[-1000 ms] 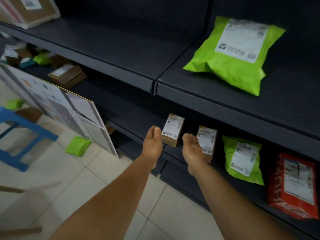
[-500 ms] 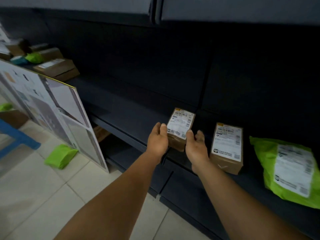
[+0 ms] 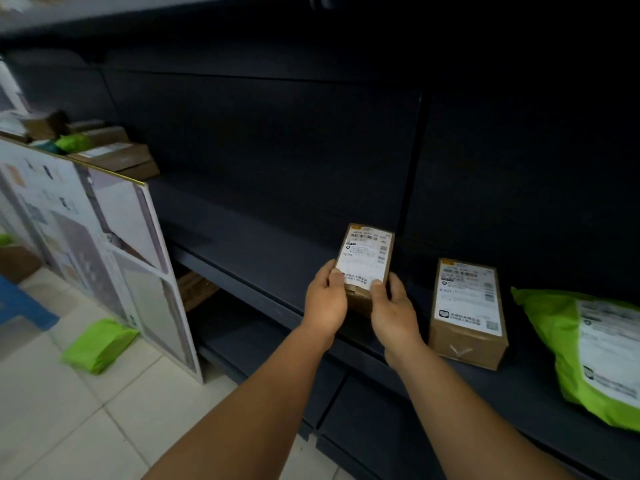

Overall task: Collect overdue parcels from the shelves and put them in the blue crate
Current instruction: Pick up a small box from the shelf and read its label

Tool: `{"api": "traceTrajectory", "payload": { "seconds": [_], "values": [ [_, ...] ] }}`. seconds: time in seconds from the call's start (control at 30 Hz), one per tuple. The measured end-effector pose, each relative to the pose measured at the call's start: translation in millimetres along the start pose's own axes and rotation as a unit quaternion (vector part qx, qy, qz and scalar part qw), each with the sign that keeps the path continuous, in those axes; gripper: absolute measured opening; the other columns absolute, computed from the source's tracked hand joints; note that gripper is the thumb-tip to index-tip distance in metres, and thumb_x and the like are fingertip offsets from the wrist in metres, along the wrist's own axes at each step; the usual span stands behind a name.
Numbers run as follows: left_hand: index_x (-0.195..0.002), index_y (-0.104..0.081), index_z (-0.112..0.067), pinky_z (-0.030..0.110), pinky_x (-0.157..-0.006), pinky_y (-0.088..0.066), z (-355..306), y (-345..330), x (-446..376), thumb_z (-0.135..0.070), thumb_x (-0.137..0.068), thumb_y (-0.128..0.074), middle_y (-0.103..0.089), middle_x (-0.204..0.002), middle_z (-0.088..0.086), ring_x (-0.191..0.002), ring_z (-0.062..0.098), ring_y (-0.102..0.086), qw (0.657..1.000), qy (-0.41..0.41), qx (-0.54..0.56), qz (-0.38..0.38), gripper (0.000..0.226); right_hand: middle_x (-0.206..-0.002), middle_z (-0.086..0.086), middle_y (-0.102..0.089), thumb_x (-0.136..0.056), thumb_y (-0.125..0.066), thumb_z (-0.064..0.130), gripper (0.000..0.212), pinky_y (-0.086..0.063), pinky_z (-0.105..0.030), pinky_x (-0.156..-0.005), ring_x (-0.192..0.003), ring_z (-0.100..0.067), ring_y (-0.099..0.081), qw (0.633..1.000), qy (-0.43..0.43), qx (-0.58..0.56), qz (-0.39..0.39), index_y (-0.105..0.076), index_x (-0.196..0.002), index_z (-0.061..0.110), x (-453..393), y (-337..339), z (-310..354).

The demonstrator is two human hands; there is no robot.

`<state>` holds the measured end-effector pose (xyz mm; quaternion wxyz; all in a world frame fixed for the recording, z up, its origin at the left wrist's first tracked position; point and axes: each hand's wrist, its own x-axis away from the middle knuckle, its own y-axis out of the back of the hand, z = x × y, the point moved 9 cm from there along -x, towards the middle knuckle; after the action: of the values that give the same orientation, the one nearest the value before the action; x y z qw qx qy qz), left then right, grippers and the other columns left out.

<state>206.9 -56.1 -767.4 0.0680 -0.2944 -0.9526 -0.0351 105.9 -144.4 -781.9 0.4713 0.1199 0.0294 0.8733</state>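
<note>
Both hands grip one small cardboard parcel at the front edge of the dark shelf: the left hand curls round its near left corner with the thumb laid on the label, and the right hand curls round its near right corner, thumb likewise on top. The parcel sits, or is just tipped up, at that front edge, a little left of the upright that divides the shelf's back panel; whether its far end touches the shelf cannot be told. Its long axis runs from the front edge toward the back of the shelf, the white shipping label faces up toward the camera, and the yellow strip at the label's head lies at the far end. To do this step well, I judge the date on the label should be read before lifting, with both thumbs kept off the printed lines, and the parcel drawn straight out over the front edge so it does not knock its neighbour. That neighbour, a second cardboard parcel, lies to the right, apart from the held one, with a green mailer bag further right. The blue crate is not surely in view.
</note>
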Motion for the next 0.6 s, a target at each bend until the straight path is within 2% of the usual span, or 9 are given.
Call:
{"api": "traceTrajectory", "payload": {
  "seconds": [0.1, 0.2, 0.43, 0.6],
  "values": [
    [-0.135, -0.05, -0.027, 0.021, -0.086, -0.051, 4.9, 0.9, 6.3, -0.02, -0.102, -0.039, -0.065, -0.116, -0.008, -0.104, 0.004, -0.061, 0.999, -0.004, 0.032, 0.003, 0.036, -0.142, 0.002, -0.05, -0.104, -0.039, 0.033, 0.051, -0.04, -0.031, -0.098, -0.122, -0.016, -0.049, 1.0, 0.024, -0.016, 0.007, -0.025, -0.152, 0.035, 5.3, 0.1, 4.0],
    [-0.136, -0.051, -0.029, 0.032, -0.1, -0.049, 1.7, 1.2, 11.1, -0.015, -0.1, -0.043, -0.064, -0.121, -0.009, -0.111, 0.006, -0.06, 0.999, -0.025, 0.047, 0.008, 0.039, -0.137, 0.006, -0.052, -0.104, -0.038, 0.026, 0.05, -0.038, -0.027, -0.093, -0.113, -0.009, -0.047, 0.999, 0.038, -0.036, 0.007, -0.026, -0.151, 0.037, 7.7, 0.0, 6.9],
    [-0.127, -0.055, -0.035, 0.034, -0.1, -0.049, -9.9, 4.5, 17.4, -0.013, -0.099, -0.046, -0.065, -0.119, -0.01, -0.112, 0.008, -0.06, 0.997, -0.053, 0.063, 0.013, 0.036, -0.134, 0.008, -0.055, -0.103, -0.04, 0.022, 0.051, -0.04, -0.027, -0.096, -0.117, -0.01, -0.051, 0.996, 0.054, -0.068, -0.007, -0.029, -0.15, 0.038, 14.2, -0.4, 6.2],
    [-0.126, -0.057, -0.035, 0.031, -0.099, -0.05, -11.9, 7.6, 17.1, -0.012, -0.1, -0.043, -0.066, -0.119, -0.007, -0.11, 0.007, -0.062, 0.995, -0.05, 0.083, 0.02, 0.037, -0.138, 0.008, -0.053, -0.103, -0.041, 0.023, 0.052, -0.039, -0.034, -0.107, -0.124, -0.011, -0.048, 0.996, 0.056, -0.072, -0.013, -0.028, -0.15, 0.04, 15.3, -1.2, 9.2]
  ]
}}
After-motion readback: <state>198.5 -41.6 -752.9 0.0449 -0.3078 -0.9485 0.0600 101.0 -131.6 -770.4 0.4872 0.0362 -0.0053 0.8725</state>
